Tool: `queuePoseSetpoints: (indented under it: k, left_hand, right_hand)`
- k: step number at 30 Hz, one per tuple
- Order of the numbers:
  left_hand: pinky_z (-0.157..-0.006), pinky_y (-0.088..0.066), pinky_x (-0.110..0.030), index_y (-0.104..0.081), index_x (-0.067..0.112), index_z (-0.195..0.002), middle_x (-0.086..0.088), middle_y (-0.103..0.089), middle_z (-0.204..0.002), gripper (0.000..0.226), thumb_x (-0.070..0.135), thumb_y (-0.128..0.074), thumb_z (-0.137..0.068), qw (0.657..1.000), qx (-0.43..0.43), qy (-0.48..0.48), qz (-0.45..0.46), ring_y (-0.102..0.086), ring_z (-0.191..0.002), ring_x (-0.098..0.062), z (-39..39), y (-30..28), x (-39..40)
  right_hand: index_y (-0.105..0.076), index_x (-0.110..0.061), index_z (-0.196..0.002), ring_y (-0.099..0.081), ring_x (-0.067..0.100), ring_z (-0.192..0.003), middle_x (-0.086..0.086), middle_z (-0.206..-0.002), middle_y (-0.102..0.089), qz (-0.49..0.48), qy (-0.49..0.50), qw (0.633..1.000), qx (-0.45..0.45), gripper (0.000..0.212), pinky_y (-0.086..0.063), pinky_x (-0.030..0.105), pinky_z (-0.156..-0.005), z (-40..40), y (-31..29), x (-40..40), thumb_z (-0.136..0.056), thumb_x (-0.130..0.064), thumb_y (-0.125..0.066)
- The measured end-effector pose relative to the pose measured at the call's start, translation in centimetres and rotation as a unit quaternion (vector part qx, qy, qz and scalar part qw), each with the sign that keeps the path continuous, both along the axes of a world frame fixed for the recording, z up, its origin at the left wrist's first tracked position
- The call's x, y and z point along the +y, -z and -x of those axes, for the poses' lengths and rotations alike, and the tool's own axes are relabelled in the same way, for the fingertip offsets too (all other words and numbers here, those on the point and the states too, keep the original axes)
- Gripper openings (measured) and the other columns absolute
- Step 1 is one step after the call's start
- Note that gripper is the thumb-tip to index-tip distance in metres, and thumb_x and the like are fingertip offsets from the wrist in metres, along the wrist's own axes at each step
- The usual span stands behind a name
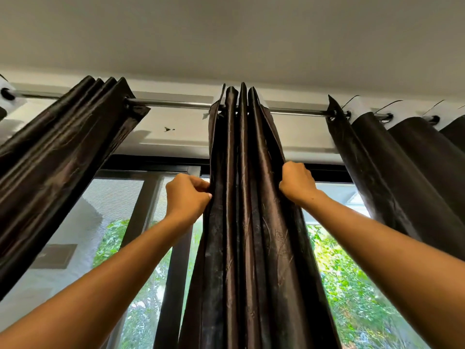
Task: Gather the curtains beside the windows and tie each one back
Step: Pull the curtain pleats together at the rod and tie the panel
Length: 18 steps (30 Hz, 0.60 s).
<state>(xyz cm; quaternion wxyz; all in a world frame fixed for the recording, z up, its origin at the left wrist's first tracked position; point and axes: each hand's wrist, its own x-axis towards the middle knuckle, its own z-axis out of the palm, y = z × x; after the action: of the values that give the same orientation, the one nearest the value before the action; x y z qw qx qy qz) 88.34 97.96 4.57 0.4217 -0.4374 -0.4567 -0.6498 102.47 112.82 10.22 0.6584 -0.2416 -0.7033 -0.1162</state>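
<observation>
A dark brown satin curtain [247, 222] hangs bunched in narrow folds from the middle of a chrome rod [176, 104]. My left hand [187, 197] pinches its left edge, fingers curled round the fabric. On the opposite side, my right hand [297, 183] grips the right edge at about the same height. A second gathered curtain [57, 152] hangs at the left end of the rod. At the right, a third curtain [402, 172] is spread out in wide folds.
Behind the curtains are tall windows [352, 285] with black frames [173, 285] and green trees outside. A white wall band and the ceiling [226, 34] lie above the rod. A white rod bracket [7, 93] sits at the far left.
</observation>
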Motion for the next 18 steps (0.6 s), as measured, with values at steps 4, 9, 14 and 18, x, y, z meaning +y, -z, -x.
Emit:
queuePoseSetpoints:
  k: [4,9,14,18]
  left_hand:
    - [-0.085,-0.053,-0.031,-0.075,0.004,-0.094,-0.015,-0.073,-0.09,0.025,-0.009,-0.066,-0.074,1.0,0.0,0.004,0.001,-0.068,-0.089,-0.025,1.4,-0.1,-0.7]
    - [-0.083,-0.056,-0.033,-0.076,0.006,-0.09,-0.014,-0.074,-0.084,0.027,-0.01,-0.064,-0.072,1.0,0.007,0.0,0.013,-0.069,-0.083,-0.021,4.4,0.3,-2.9]
    - [-0.068,-0.049,-0.019,-0.075,0.006,-0.09,-0.009,-0.072,-0.081,0.024,-0.008,-0.066,-0.073,1.0,0.024,-0.004,0.013,-0.065,-0.071,-0.012,6.7,0.6,-5.4]
    - [-0.061,-0.052,-0.016,-0.075,0.011,-0.086,-0.005,-0.072,-0.075,0.025,-0.007,-0.07,-0.07,0.999,0.034,-0.003,0.027,-0.066,-0.068,-0.011,7.2,1.0,-6.3]
  right_hand:
    - [-0.044,-0.001,-0.072,-0.056,0.04,-0.087,0.025,-0.095,-0.055,0.01,-0.103,0.994,-0.029,0.015,-0.035,0.037,-0.065,2.1,-0.7,-0.8,-0.085,0.003,-0.049]
    - [-0.06,0.008,-0.081,-0.06,0.036,-0.091,0.026,-0.087,-0.062,-0.036,-0.225,0.97,-0.082,0.016,-0.046,0.041,-0.073,6.8,-1.8,-7.4,-0.079,0.008,-0.045]
    - [-0.062,0.008,-0.089,-0.06,0.039,-0.102,0.025,-0.103,-0.063,-0.066,-0.262,0.954,-0.131,0.019,-0.051,0.046,-0.091,10.4,-2.3,-14.3,-0.084,0.009,-0.043]
    - [-0.064,0.005,-0.11,-0.06,0.038,-0.103,0.023,-0.112,-0.063,-0.032,-0.25,0.962,-0.107,0.024,-0.05,0.048,-0.091,9.1,-1.0,-13.2,-0.09,-0.003,-0.052]
